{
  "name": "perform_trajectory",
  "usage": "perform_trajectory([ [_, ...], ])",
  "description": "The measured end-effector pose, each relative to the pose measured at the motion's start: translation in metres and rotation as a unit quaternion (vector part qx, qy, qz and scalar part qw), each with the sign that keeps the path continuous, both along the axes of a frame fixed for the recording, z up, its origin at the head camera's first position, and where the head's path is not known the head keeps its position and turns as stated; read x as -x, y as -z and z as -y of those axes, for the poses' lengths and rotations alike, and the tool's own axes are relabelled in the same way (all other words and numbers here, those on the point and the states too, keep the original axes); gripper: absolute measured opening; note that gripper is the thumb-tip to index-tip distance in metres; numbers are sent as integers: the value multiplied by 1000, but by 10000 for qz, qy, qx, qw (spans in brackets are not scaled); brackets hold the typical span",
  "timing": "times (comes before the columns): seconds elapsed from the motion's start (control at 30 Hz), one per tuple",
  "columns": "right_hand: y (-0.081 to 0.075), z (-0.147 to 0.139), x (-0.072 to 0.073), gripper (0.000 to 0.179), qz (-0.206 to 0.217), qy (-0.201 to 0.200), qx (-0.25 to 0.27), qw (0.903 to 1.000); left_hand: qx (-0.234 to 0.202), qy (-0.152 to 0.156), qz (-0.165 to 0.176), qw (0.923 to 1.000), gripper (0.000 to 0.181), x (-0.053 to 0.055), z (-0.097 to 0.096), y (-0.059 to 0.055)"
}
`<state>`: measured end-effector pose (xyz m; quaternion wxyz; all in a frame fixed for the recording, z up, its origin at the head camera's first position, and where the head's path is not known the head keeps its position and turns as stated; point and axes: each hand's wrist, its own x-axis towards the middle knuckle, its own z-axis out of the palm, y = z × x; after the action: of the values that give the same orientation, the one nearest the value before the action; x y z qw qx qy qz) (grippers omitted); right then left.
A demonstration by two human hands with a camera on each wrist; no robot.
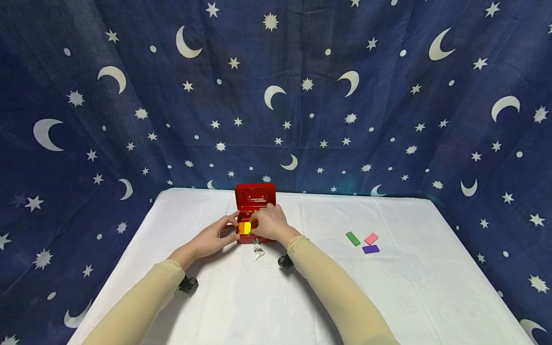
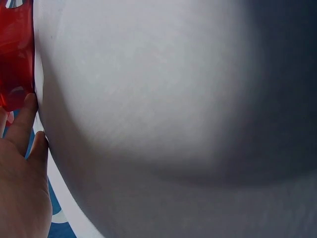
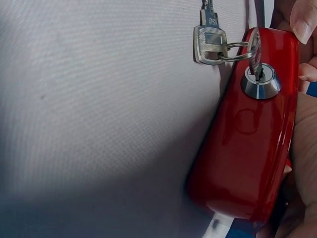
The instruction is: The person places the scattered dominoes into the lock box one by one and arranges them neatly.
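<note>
A red metal cash box stands on the table with its lid raised. Inside, at the left, an orange block and a yellow block lie side by side. My right hand reaches over the box's right side, its thumb and forefinger pinching the yellow block's right edge. My left hand touches the box's left end, fingers fairly straight and spread, thumb near the front corner. One key stands in the front lock; another key hangs from its ring.
Right of the box, a green block, a pink block and a purple block lie on the white tablecloth. A dark blue curtain with moons and stars hangs behind the table and along its sides.
</note>
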<state>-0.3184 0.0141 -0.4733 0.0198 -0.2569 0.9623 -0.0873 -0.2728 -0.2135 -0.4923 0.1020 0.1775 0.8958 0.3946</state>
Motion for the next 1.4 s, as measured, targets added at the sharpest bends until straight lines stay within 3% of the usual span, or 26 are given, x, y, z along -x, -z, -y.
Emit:
perform_trajectory([
  [1.4,-3,-2,-1,40,128,23,230,9997,-8,-15,-26,10000,33,1,0,2],
])
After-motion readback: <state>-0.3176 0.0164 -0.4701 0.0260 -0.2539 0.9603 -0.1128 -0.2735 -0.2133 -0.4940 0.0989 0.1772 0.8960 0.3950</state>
